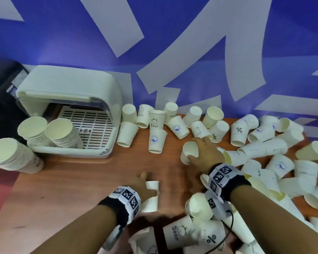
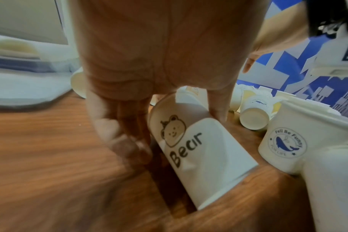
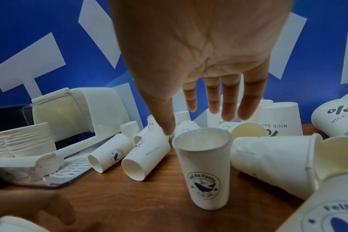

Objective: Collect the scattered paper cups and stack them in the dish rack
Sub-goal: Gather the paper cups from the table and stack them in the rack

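My left hand [image 2: 173, 130] reaches down over a paper cup printed "Bear" [image 2: 205, 153] that lies on its side on the wooden table; the fingers [image 2: 125, 141] curl at one side and the thumb touches the other. In the head view this hand [image 1: 145, 186] covers that cup [image 1: 151, 200]. My right hand [image 3: 197, 122] hovers with straight, spread fingers just above an upright whale-logo cup [image 3: 203, 164], seen from the head at the table's middle [image 1: 190, 152]. The white dish rack [image 1: 72, 153] stands at the back left with two cup stacks [image 1: 62, 132] leaning inside.
Many loose cups lie in a pile on the right [image 1: 264, 162] and near me [image 1: 180, 233]; a row stands along the blue wall [image 1: 154, 125]. Another tall stack [image 1: 13, 156] lies on the table left of the rack. Bare wood [image 1: 81, 180] shows in front of the rack.
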